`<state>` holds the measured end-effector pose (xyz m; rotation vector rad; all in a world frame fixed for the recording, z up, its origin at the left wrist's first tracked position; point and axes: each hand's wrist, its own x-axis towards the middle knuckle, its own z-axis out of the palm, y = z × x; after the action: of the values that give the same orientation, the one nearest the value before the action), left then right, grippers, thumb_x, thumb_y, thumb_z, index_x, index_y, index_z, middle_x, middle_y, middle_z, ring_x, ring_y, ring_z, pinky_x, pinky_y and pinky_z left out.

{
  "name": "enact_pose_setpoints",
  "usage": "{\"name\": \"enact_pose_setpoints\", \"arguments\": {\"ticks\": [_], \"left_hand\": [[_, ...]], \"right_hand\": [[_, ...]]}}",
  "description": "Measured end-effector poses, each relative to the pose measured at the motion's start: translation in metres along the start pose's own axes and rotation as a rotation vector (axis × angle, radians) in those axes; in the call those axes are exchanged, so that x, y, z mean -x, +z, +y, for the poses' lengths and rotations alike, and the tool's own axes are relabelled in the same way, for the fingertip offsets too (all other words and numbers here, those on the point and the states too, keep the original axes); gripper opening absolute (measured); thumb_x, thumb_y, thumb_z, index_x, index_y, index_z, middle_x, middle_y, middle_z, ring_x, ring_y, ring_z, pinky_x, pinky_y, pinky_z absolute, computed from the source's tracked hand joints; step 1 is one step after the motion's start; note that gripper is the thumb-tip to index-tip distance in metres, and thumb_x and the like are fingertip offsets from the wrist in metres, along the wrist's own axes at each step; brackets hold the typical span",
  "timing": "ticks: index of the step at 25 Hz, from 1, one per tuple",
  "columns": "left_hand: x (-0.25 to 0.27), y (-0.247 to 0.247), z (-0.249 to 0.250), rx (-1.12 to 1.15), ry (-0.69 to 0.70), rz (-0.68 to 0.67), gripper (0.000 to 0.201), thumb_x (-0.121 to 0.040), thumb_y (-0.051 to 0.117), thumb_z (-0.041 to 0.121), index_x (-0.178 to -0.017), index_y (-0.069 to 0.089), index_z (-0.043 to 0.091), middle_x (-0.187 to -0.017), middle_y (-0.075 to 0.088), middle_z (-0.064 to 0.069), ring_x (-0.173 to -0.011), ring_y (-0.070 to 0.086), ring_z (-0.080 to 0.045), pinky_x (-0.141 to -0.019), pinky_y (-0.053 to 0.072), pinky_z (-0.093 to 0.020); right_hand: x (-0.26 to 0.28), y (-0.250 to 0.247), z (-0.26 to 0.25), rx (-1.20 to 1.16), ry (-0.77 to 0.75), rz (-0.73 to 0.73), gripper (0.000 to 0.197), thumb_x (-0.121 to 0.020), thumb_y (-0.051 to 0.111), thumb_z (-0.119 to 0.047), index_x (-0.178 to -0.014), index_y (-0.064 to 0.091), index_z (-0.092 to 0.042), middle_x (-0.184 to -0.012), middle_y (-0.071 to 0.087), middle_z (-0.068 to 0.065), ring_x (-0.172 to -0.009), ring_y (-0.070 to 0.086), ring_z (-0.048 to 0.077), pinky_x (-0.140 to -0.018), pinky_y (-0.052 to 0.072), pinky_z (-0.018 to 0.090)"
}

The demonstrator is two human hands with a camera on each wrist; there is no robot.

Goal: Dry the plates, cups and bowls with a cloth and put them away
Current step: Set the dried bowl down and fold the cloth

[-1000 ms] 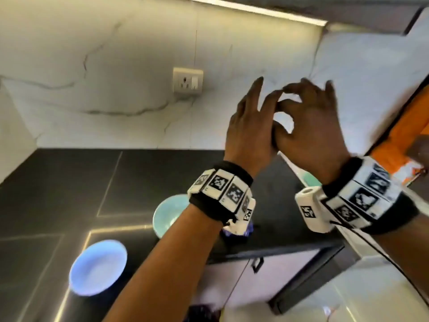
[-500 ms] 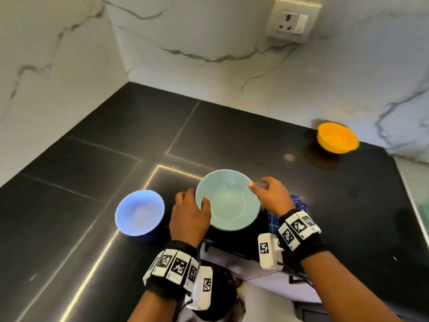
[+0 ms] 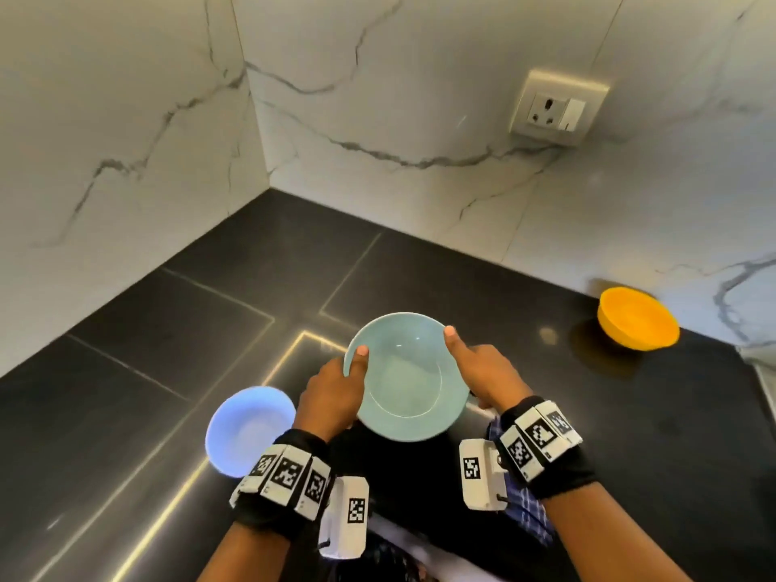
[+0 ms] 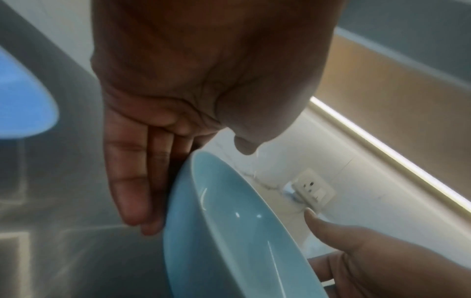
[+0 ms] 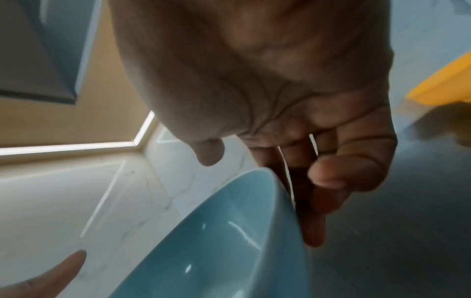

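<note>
Both hands held the round pale teal ceramic bowl (image 3: 406, 380) above the black stone counter (image 3: 210, 312): the left hand (image 3: 331, 392) and right hand (image 3: 487, 378) each clamped its rim, thumb inside, fingers beneath. A glossy blue bowl (image 3: 247, 438) sat left of it, an orange bowl (image 3: 636, 319) well to its right.

Counter (image 3: 441, 270): black polished stone, set into a corner between 2 white marble-veined walls, with thin pale seam lines crossing its surface. 2 bowls observed resting directly on it: a pale blue bowl (image 3: 247, 430) near the front left, and an orange bowl (image 3: 636, 319) at the far right, close to the back wall. A blue checked cloth (image 3: 525, 506) lies at the front edge.
</note>
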<state>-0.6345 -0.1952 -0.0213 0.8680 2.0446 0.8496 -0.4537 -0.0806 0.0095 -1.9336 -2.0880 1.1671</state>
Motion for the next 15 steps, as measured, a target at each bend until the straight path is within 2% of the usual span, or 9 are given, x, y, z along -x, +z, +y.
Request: {"name": "enact_pose_setpoints", "arguments": {"ticks": [3, 5, 8, 10, 12, 14, 15], "left_hand": [[-0.004, -0.048, 0.041, 0.186, 0.143, 0.073, 0.097, -0.051, 0.023, 0.103, -0.095, 0.062, 0.025, -0.091, 0.069, -0.009, -0.084, 0.069, -0.031, -0.067, 0.061, -0.049], [0.004, -0.081, 0.071, 0.275, 0.255, 0.125, 0.091, -0.055, 0.028, 0.102, -0.096, 0.065, 0.030, -0.095, 0.071, -0.008, -0.088, 0.070, -0.032, -0.070, 0.060, -0.052], [0.031, -0.139, 0.122, 0.421, 0.450, 0.239, 0.076, -0.066, 0.034, 0.096, -0.100, 0.067, 0.036, -0.096, 0.074, -0.001, -0.091, 0.071, -0.026, -0.081, 0.057, -0.054], [0.049, -0.172, 0.151, 0.530, 0.607, 0.279, 0.061, -0.079, 0.038, 0.086, -0.096, 0.069, 0.036, -0.092, 0.075, -0.002, -0.087, 0.072, -0.027, -0.081, 0.057, -0.056], [0.065, -0.196, 0.175, 0.613, 0.749, 0.314, 0.046, -0.087, 0.037, 0.072, -0.091, 0.069, 0.040, -0.092, 0.075, 0.002, -0.086, 0.072, -0.025, -0.080, 0.057, -0.050], [0.077, -0.212, 0.197, 0.663, 0.886, 0.330, 0.041, -0.091, 0.035, 0.071, -0.093, 0.068, 0.046, -0.097, 0.073, 0.010, -0.092, 0.071, -0.016, -0.080, 0.056, -0.041], [0.079, -0.219, 0.208, 0.692, 0.958, 0.333, 0.042, -0.091, 0.034, 0.073, -0.099, 0.066, 0.047, -0.102, 0.072, 0.013, -0.097, 0.069, -0.012, -0.081, 0.054, -0.036]], "right_hand": [[0.028, -0.050, -0.060, -0.024, -0.112, 0.083, 0.080, -0.080, 0.019, -0.083, -0.080, 0.066, -0.017, -0.078, 0.067, 0.004, -0.072, 0.066, 0.025, -0.060, 0.054, 0.032], [0.051, -0.078, -0.095, -0.058, -0.250, 0.132, 0.084, -0.071, 0.017, -0.086, -0.076, 0.066, -0.018, -0.070, 0.067, 0.005, -0.062, 0.067, 0.025, -0.055, 0.056, 0.033], [0.086, -0.121, -0.148, -0.111, -0.519, 0.250, 0.098, -0.068, 0.016, -0.092, -0.081, 0.069, -0.011, -0.071, 0.069, 0.011, -0.057, 0.068, 0.026, -0.059, 0.060, 0.043], [0.110, -0.145, -0.182, -0.119, -0.655, 0.302, 0.104, -0.068, 0.015, -0.093, -0.086, 0.070, -0.007, -0.077, 0.070, 0.013, -0.056, 0.068, 0.024, -0.060, 0.059, 0.047], [0.133, -0.166, -0.212, -0.153, -0.737, 0.336, 0.105, -0.064, 0.018, -0.092, -0.090, 0.070, -0.006, -0.080, 0.070, 0.014, -0.058, 0.069, 0.021, -0.060, 0.060, 0.048], [0.151, -0.184, -0.236, -0.178, -0.787, 0.392, 0.105, -0.060, 0.021, -0.096, -0.088, 0.071, -0.008, -0.078, 0.071, 0.011, -0.059, 0.070, 0.023, -0.066, 0.059, 0.049], [0.160, -0.194, -0.248, -0.198, -0.810, 0.422, 0.105, -0.058, 0.024, -0.097, -0.089, 0.071, -0.008, -0.079, 0.072, 0.010, -0.062, 0.070, 0.027, -0.070, 0.059, 0.050]]}}
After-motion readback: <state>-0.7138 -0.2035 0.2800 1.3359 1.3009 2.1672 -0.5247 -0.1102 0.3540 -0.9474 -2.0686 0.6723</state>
